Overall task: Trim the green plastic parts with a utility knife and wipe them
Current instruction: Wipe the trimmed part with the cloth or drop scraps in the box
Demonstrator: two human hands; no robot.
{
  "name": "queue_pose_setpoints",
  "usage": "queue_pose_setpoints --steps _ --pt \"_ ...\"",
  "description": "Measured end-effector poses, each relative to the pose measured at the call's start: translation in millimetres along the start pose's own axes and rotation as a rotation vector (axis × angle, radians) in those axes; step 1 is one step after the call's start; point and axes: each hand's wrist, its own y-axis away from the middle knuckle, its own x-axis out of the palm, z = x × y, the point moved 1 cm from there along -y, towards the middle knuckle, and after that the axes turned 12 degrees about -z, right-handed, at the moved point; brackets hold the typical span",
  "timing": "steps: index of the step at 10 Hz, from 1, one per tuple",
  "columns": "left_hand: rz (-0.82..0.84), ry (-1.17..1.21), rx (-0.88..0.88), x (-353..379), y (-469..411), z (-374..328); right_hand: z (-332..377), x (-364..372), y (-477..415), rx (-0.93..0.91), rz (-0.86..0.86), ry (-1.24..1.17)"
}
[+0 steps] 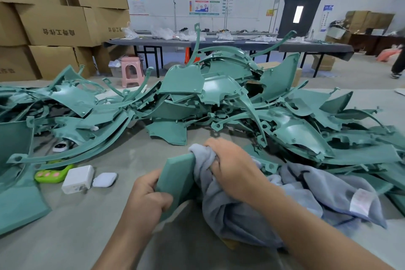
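A grey table (109,237) was pretty much buried under a heap of green parts (219,94), spread from 9 through 12 to 3 o'clock. A grey-blue towel (306,199) was bunched up at 4 o'clock. One green panel (177,173) was held up at 6 o'clock of the heap. Its lower edge was gripped by the left hand (146,199), fingers curled round it. A wad of towel was clenched in the right hand (232,164) and pressed against the panel's top edge. A white charger (77,178) and a small white case (104,180) were parked side by side at 8 o'clock.
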Motion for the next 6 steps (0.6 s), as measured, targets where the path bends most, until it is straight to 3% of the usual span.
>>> queue_pose_setpoints --steps 1,2,3,4,5,6 --pt "-0.005 -0.011 0.011 -1.2 -2.3 2.6 -16.0 -55.4 5.6 -0.195 -0.098 -0.259" --pt "-0.037 0.062 -0.062 -3.5 -1.8 2.8 -47.9 -64.6 -0.9 -0.058 -0.265 -0.215" --pt "-0.074 0.202 -0.155 -5.4 -0.1 1.8 -52.0 -81.3 18.3 0.091 -0.651 -0.605" --pt "-0.045 0.323 -0.217 -3.9 3.0 0.3 -11.5 -92.5 42.5 -0.063 -0.605 -0.787" --pt "0.091 0.453 -0.319 3.4 9.3 -2.2 44.1 -72.1 55.1 -0.294 -0.349 -0.646" --pt "0.149 0.602 -0.381 10.0 10.4 -3.9 78.5 -43.9 68.6 -0.293 -0.315 -0.653"
